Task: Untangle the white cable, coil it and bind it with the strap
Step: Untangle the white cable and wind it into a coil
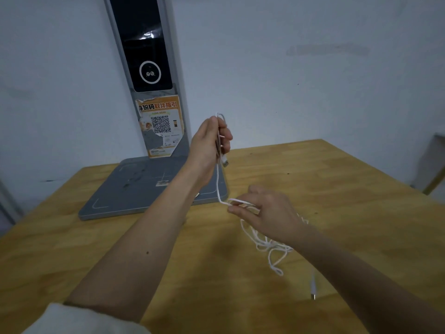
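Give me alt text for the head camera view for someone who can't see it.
A person's left hand holds up folded loops of white cable, while the right hand pinches the strand running down to a tangle on a wooden table. A grey scanner stand sits behind.

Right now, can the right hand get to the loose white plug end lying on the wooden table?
Probably yes. The loose white plug end lies uncovered on the wooden table beside the right forearm, but the right hand is pinching the white cable and must let go first.
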